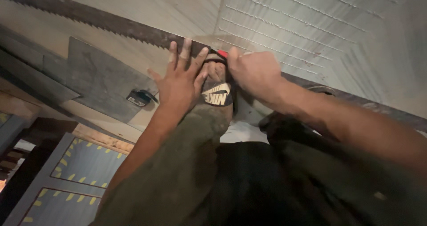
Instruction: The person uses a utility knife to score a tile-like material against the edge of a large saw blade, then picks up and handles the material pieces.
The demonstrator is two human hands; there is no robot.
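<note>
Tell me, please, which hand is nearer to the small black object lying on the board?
Left. The left hand lies flat just beside the black object; the right hand is farther off, beyond the foot.

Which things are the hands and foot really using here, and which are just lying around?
In use:
- handsaw, its blade lying across the board
- wooden board, pressed by the left hand
- right hand, closed at the saw's red-tipped end
- sandalled foot beside the hands

Just lying about:
- small dark object on the board's edge
- blue panel with yellow dashes lower down

Dim floor, blue panel [78,177] (yellow-dashed).
</note>
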